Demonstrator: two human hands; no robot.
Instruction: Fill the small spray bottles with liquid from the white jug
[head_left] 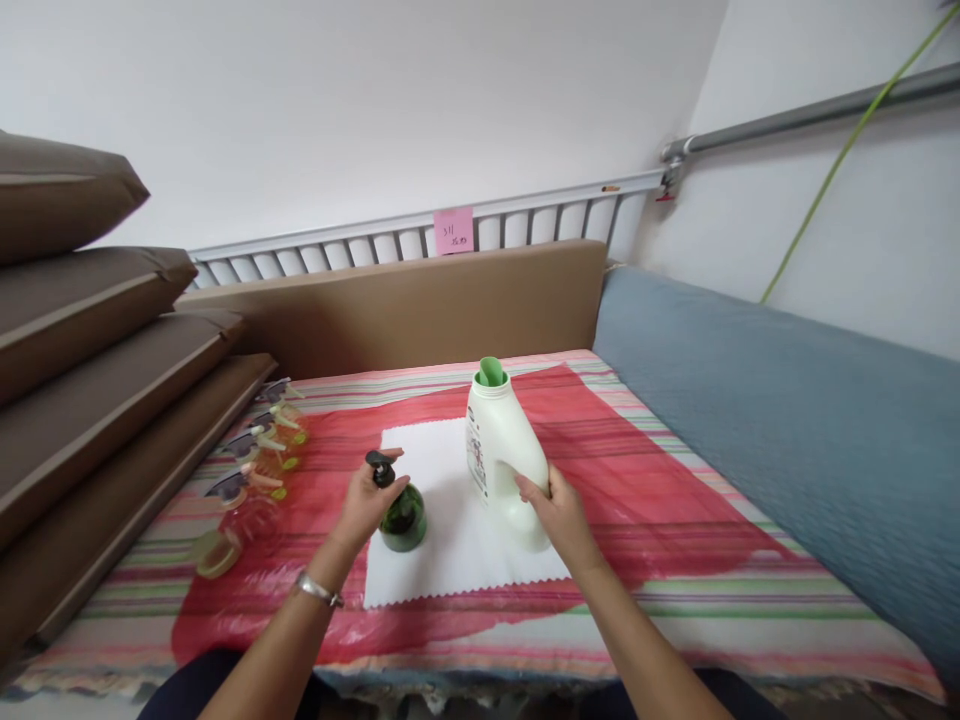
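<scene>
My left hand [369, 495] is closed around the black pump head [381, 467] of a green see-through pump bottle [403, 525], with thumb and fingers on either side of it. Whether the pump is still seated in the bottle's neck, I cannot tell. The bottle stands on a white cloth [442, 575] with zigzag edges. On the right, my right hand [551, 503] grips the handle of a pale detergent jug [504, 440]. The jug looks uncapped, with a green spout [491, 372] showing in its mouth, and it rests upright or nearly so on the cloth.
Several coloured spray bottles [251, 515] stand in a row at the left, with a pale round lid [214, 553] near them. Red plastic sheet [637, 500] covers the striped cloth. Stacked brown cushions [97, 400] border the left, a blue-grey padded side [787, 420] the right.
</scene>
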